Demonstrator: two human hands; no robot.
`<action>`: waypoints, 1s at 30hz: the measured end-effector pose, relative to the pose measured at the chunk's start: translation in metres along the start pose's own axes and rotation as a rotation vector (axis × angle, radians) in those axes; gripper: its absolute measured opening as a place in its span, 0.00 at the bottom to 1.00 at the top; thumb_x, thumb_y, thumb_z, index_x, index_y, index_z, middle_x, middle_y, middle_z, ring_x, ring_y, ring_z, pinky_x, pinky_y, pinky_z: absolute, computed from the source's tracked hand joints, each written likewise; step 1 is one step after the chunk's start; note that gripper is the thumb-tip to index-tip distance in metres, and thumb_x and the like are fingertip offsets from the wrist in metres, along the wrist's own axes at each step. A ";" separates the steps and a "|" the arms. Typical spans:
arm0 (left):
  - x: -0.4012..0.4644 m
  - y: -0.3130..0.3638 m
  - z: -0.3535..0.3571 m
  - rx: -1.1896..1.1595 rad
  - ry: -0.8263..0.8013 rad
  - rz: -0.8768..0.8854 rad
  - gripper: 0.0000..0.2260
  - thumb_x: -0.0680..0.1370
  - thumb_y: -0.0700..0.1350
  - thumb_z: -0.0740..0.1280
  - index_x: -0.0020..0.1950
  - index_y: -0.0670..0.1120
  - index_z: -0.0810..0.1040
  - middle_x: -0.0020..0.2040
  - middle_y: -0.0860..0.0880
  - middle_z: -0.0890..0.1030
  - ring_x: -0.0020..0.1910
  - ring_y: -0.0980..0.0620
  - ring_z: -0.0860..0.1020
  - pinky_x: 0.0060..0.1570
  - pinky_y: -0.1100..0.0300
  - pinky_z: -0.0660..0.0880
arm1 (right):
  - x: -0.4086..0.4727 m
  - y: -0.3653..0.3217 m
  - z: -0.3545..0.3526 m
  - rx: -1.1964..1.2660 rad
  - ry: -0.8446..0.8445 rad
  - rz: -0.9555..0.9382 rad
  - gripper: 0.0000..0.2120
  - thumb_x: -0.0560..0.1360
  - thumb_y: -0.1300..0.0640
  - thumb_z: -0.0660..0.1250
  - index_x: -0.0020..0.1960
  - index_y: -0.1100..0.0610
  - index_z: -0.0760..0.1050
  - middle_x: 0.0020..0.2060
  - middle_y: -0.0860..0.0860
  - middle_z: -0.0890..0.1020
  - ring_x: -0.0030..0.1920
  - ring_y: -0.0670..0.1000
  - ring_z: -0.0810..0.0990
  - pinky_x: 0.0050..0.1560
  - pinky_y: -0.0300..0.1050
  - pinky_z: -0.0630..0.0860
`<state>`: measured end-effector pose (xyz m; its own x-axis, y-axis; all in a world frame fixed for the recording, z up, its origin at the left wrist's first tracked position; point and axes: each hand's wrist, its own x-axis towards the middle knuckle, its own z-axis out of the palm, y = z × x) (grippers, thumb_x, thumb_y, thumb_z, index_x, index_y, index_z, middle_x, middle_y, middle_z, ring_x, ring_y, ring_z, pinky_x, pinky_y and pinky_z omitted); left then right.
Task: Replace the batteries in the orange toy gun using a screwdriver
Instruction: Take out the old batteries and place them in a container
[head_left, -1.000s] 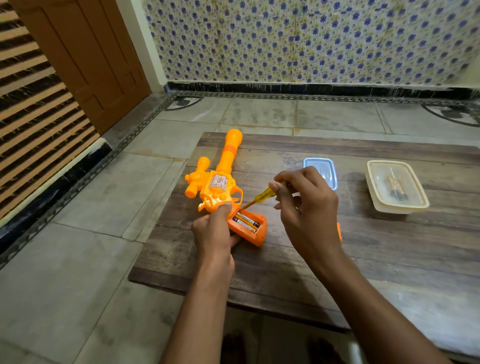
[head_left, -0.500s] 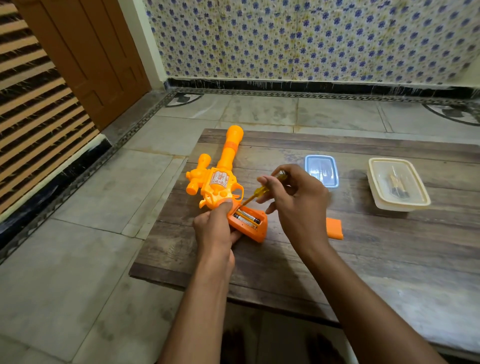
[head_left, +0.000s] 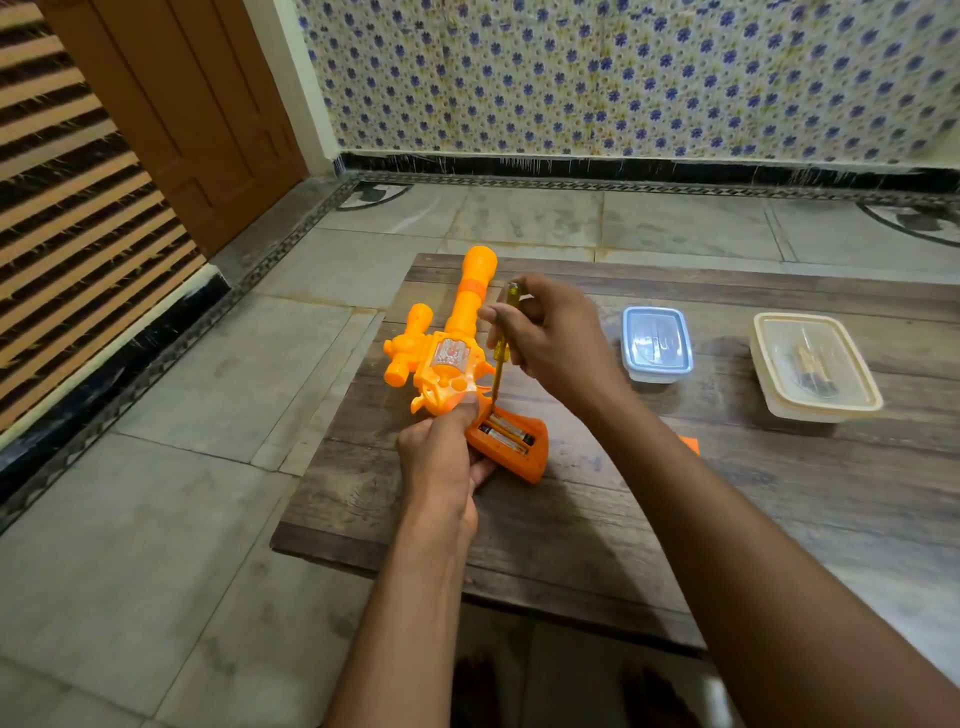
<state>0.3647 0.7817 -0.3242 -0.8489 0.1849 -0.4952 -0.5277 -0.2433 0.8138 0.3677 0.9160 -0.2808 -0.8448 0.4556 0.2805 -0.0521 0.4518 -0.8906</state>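
Note:
The orange toy gun (head_left: 457, 343) lies on the wooden table (head_left: 649, 519), barrel pointing away. Its grip compartment (head_left: 511, 441) is uncovered and two batteries (head_left: 506, 435) show inside. My left hand (head_left: 441, 457) grips the gun at the grip's left side, one finger pressed on the body. My right hand (head_left: 550, 338) pinches the yellow-handled screwdriver (head_left: 501, 348), which stands almost upright with its tip at the top end of the compartment. The orange battery cover (head_left: 690, 444) lies on the table behind my right forearm, mostly hidden.
A small blue-lidded clear box (head_left: 657, 340) stands right of my right hand. Further right is a cream container (head_left: 815, 364) with dark items inside. The table's near edge (head_left: 467, 571) hangs over a tiled floor.
My right hand has moved left and up, swinging the screwdriver from a slanted lie to nearly upright over the compartment. The left hand and gun stayed put.

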 end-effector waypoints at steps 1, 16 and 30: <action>0.001 0.000 0.000 -0.001 -0.004 -0.001 0.03 0.79 0.39 0.71 0.50 0.46 0.83 0.50 0.42 0.87 0.52 0.41 0.86 0.53 0.44 0.83 | 0.006 0.000 0.002 -0.020 -0.023 -0.011 0.10 0.80 0.55 0.70 0.46 0.62 0.77 0.35 0.54 0.86 0.26 0.39 0.78 0.29 0.34 0.72; 0.003 -0.001 -0.002 0.021 0.024 -0.004 0.03 0.78 0.42 0.73 0.51 0.46 0.84 0.51 0.43 0.87 0.53 0.43 0.86 0.52 0.46 0.83 | 0.046 -0.013 0.016 -0.284 -0.226 -0.016 0.18 0.81 0.51 0.69 0.37 0.62 0.75 0.28 0.48 0.80 0.31 0.45 0.81 0.31 0.37 0.67; 0.001 0.002 0.001 -0.026 0.023 -0.022 0.03 0.78 0.39 0.72 0.49 0.46 0.83 0.49 0.42 0.87 0.52 0.42 0.85 0.54 0.44 0.82 | 0.007 -0.009 -0.012 -0.173 -0.147 0.000 0.09 0.84 0.50 0.63 0.47 0.53 0.72 0.32 0.46 0.75 0.33 0.49 0.79 0.35 0.45 0.71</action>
<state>0.3626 0.7823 -0.3231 -0.8372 0.1686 -0.5203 -0.5469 -0.2644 0.7943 0.3686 0.9249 -0.2665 -0.9139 0.3447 0.2144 0.0291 0.5825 -0.8123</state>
